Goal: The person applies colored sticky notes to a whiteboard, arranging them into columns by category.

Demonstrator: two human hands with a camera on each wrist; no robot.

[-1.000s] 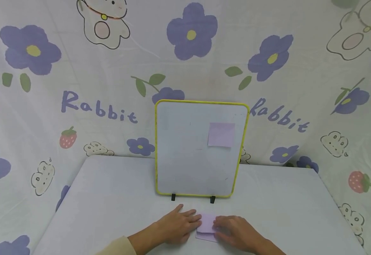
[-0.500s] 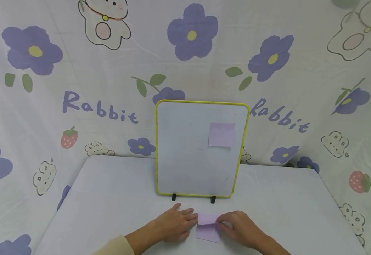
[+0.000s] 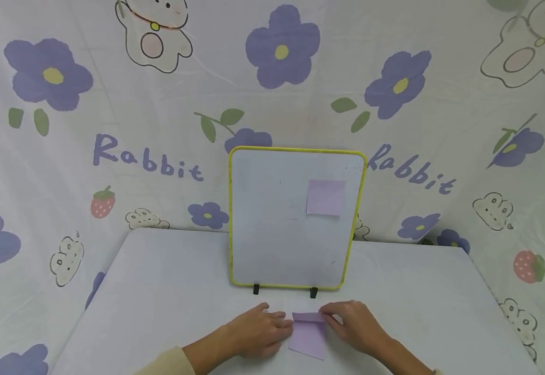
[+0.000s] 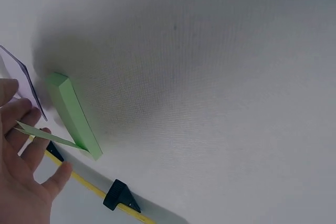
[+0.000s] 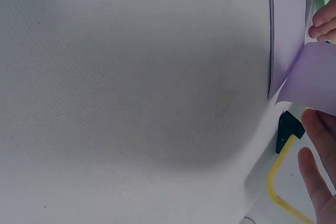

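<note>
A purple sticky note pad (image 3: pixel 307 341) lies on the table in front of the whiteboard. Its top sticky note (image 5: pixel 308 74) is peeled up and bent back towards the board. My right hand (image 3: pixel 354 325) pinches that note by its right edge between thumb and fingers. On the pad's left side rests my left hand (image 3: pixel 262 333), fingers fairly straight, tips by the purple pad's edge. Beside this hand in the left wrist view is a green sticky note pad (image 4: pixel 73 114), with one green sheet (image 4: pixel 55 139) sticking up towards the fingers. The head view hides the green pad.
A whiteboard (image 3: pixel 272 239) with a yellow frame stands upright on black feet (image 3: pixel 313 292). One purple sticky note (image 3: pixel 326 198) is stuck on its upper right. The white table (image 3: pixel 422 302) ends at a curtain (image 3: pixel 197 88) printed with flowers and rabbits.
My right hand has raised the purple top note from its near side and drawn it away towards the whiteboard, baring more of the pad. The left hand has stayed almost in place.
</note>
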